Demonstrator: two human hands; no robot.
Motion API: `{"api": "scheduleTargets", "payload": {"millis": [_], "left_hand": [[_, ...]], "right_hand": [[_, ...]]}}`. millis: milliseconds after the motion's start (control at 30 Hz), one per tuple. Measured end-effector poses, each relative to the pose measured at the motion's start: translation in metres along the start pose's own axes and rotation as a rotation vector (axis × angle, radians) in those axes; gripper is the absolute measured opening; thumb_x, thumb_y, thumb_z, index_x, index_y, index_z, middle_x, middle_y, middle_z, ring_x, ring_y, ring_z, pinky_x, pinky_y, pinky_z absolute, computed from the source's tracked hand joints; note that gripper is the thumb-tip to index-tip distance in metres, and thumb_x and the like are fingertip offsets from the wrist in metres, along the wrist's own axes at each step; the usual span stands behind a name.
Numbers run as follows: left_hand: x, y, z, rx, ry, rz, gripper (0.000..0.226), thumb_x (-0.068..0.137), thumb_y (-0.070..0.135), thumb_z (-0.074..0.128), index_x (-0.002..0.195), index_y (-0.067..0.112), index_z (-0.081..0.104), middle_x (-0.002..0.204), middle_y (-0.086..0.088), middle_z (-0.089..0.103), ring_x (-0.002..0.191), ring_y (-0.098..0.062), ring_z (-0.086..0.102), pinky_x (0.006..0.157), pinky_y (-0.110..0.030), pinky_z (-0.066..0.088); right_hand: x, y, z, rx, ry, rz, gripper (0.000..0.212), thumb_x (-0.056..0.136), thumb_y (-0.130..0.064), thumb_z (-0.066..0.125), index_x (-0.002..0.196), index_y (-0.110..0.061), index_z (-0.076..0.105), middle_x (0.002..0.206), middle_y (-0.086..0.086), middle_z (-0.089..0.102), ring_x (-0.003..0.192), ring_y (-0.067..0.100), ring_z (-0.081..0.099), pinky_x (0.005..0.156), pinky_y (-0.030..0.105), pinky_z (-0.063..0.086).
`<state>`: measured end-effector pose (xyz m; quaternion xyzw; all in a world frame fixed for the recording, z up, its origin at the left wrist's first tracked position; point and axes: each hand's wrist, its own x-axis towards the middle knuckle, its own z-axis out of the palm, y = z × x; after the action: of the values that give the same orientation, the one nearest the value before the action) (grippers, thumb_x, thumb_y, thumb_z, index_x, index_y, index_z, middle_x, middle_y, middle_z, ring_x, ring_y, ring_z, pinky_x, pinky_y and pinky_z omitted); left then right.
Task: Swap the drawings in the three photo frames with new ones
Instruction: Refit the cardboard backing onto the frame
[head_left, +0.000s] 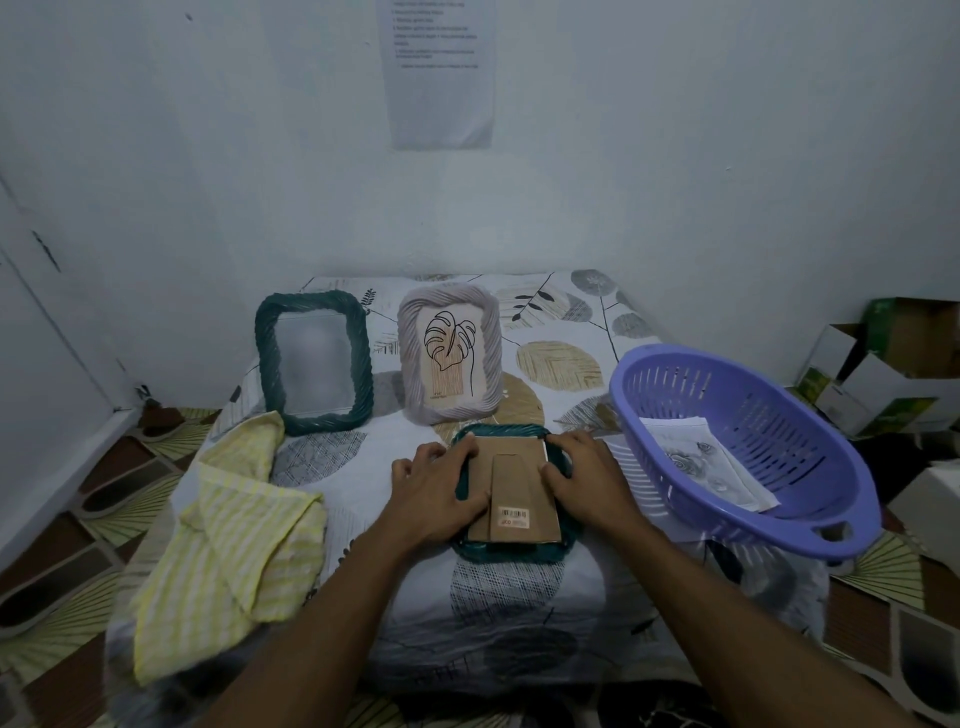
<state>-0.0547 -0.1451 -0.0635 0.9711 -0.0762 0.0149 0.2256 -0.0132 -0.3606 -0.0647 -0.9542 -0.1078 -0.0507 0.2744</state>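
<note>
A dark green frame (511, 548) lies face down in front of me, its brown cardboard back (519, 486) with a barcode sticker facing up. My left hand (434, 486) rests on the frame's left side, thumb on the back panel. On the right side my right hand (584, 480) presses with its fingers on the frame's edge and the back. Behind stand two upright frames: a dark green one (314, 361) with a blurred picture, and a pale grey one (449, 353) holding a leaf line drawing. Paper drawings (701, 462) lie in the purple basket (779, 499).
A yellow striped cloth (228, 551) lies crumpled at the left of the small table with its leaf-patterned cover (561, 358). Cardboard boxes (883, 364) sit on the floor at the right. A printed sheet (441, 73) hangs on the wall.
</note>
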Motion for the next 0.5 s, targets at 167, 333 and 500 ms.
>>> {"api": "scheduleTargets", "payload": {"millis": [167,333,500], "left_hand": [[0.013,0.0,-0.004,-0.032,-0.016,-0.036,0.069,0.085,0.054,0.049,0.145,0.032,0.023,0.146,0.0,0.038,0.137,-0.018,0.021,0.097,-0.038,0.02],[-0.018,-0.008,0.005,-0.082,0.185,0.02,0.047,0.089,0.045,0.056,0.13,0.026,0.046,0.147,0.003,0.039,0.129,-0.02,0.033,0.099,-0.038,0.028],[-0.045,-0.008,0.013,-0.139,0.29,0.056,0.036,0.078,0.048,0.054,0.102,0.023,0.058,0.123,0.003,0.055,0.11,-0.018,0.049,0.088,-0.034,0.041]], "right_hand": [[0.01,-0.002,-0.004,0.059,-0.014,0.016,0.045,0.084,-0.04,0.054,0.127,-0.023,0.056,0.125,0.002,0.061,0.116,0.022,0.054,0.096,0.04,0.048],[-0.018,-0.002,-0.007,0.071,0.054,-0.032,0.025,0.09,-0.026,0.061,0.113,-0.018,0.065,0.119,0.001,0.058,0.111,0.02,0.05,0.094,0.034,0.043],[-0.061,0.0,-0.008,0.069,0.102,-0.071,0.011,0.086,-0.027,0.065,0.097,-0.024,0.069,0.103,-0.006,0.058,0.1,0.015,0.05,0.087,0.032,0.042]]}}
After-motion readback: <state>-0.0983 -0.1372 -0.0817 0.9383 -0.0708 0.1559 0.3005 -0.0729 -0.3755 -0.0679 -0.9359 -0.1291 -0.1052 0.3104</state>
